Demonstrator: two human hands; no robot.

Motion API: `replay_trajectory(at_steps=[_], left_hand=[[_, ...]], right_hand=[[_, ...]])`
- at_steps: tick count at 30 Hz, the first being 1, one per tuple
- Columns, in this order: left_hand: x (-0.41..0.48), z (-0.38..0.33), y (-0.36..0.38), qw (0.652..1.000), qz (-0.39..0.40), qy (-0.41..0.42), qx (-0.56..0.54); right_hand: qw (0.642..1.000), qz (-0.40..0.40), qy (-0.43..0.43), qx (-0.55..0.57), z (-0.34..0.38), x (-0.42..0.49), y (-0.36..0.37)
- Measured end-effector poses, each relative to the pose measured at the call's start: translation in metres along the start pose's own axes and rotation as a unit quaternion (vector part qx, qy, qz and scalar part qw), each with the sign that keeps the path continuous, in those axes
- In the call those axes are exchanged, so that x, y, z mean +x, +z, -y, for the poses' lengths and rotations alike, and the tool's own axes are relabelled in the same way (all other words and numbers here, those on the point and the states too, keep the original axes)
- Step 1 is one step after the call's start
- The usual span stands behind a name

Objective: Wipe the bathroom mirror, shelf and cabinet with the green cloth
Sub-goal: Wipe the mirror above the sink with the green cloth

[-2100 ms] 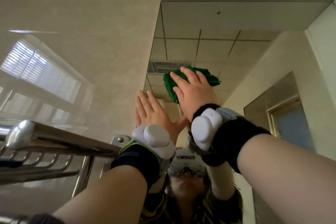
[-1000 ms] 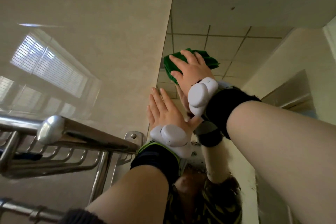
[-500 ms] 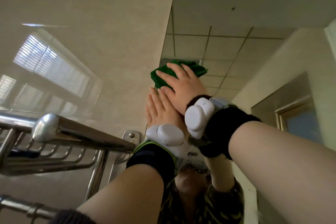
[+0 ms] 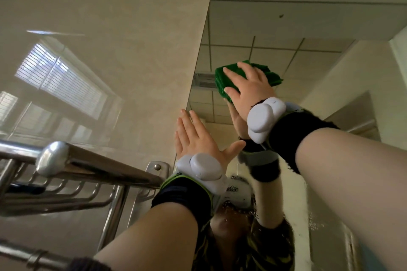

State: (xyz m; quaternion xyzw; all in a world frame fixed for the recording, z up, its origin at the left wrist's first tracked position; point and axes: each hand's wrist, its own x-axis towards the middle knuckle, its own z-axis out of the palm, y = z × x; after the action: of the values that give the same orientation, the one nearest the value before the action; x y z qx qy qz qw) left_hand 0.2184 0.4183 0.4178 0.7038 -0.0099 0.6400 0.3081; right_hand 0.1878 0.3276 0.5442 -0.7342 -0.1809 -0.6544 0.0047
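Glossy beige wall tiling (image 4: 99, 17), smooth and carrying a blurred window reflection, meets the mirror (image 4: 297, 57) along its left edge. Mirror: flat frameless glass reflecting gridded ceiling panels; water droplets (image 4: 317, 224) and streaks on its lower part. Green cloth (image 4: 222, 81): dark green, napped, folded into a thick pad, lying flat on the mirror's upper middle; much of it covered by the fingers. Right hand (image 4: 248, 90): fingers straight and spread, pressing the cloth against the mirror, not curled round it. Left hand (image 4: 198, 138): released, fingers straight and together, palm laid flat at the mirror's lower left edge, holding nothing. Both wrists: black fabric bands (image 4: 304, 134) with rounded white plastic units (image 4: 262, 119). Metal shelf (image 4: 92, 163): polished tubular rail over a wire basket, bracketed to the wall left of the mirror, cut off by the frame edge; a dark item (image 4: 26, 189) in the basket is too hidden to identify.
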Motion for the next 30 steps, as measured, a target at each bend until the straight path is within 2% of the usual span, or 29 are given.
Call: replay_trajectory(at_steps=[4, 12, 18, 21, 26, 30], left_hand=[[0.0, 0.0, 0.001, 1.0, -0.007, 0.006, 0.005], [0.0, 0.0, 0.004, 0.999, -0.038, -0.001, 0.014], [-0.001, -0.005, -0.001, 0.999, -0.042, -0.005, -0.009], [0.0, -0.004, -0.001, 0.999, -0.034, 0.001, 0.0], [0.0, 0.001, 0.001, 1.0, -0.029, 0.002, 0.008], [0.0, -0.001, 0.0, 0.999, -0.032, 0.001, 0.01]], right_hand=[[0.999, -0.029, -0.008, -0.014, 0.008, -0.015, 0.01], [0.997, 0.023, -0.077, 0.0, 0.012, -0.056, 0.011], [0.994, 0.054, -0.095, -0.016, 0.002, -0.051, 0.005], [0.997, 0.022, -0.072, -0.014, -0.009, -0.041, 0.002], [0.999, -0.02, 0.024, -0.025, -0.043, -0.004, -0.012], [0.998, -0.049, 0.041, -0.025, -0.048, 0.0, -0.009]])
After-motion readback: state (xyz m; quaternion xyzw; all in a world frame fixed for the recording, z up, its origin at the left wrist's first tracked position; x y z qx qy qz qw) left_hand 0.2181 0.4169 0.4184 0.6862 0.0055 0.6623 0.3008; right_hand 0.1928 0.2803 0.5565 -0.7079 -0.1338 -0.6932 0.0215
